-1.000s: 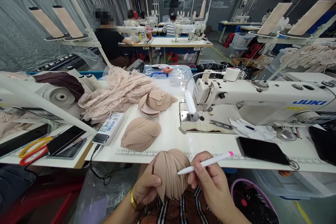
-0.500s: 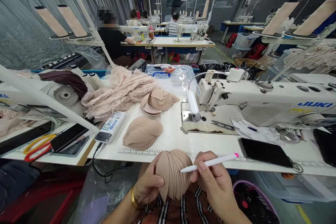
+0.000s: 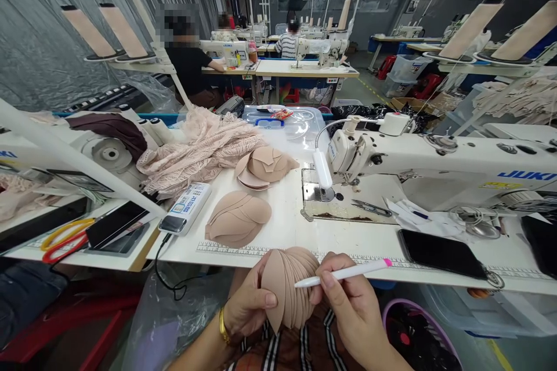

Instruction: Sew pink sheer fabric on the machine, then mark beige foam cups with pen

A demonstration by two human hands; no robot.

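My left hand [image 3: 249, 305] grips the left side of a fanned stack of beige leaf-shaped pieces [image 3: 290, 290], its thumb on the front piece. In my right hand [image 3: 350, 301] is a white pen [image 3: 348, 272] with a pink end, its tip over the overlapping edges of the stack. The right fingers are also close to the stack's right edge; whether they grip it is hard to tell. On the table [image 3: 282, 226], just beyond the hands, lie one pile of similar pieces [image 3: 238, 219] and another pile [image 3: 266, 166] further back.
A sewing machine [image 3: 418, 156] stands at the right, with small snips [image 3: 372, 207] and a black phone [image 3: 441, 252] in front. Lace fabric [image 3: 204, 142], a white box-like device [image 3: 186, 208] and scissors [image 3: 67, 237] are at the left. A person [image 3: 189, 66] sits further back.
The pen tip has moved slightly left over the stack, with my right hand. The fanned pieces and my left hand are held nearly as before; the view has shifted a little.
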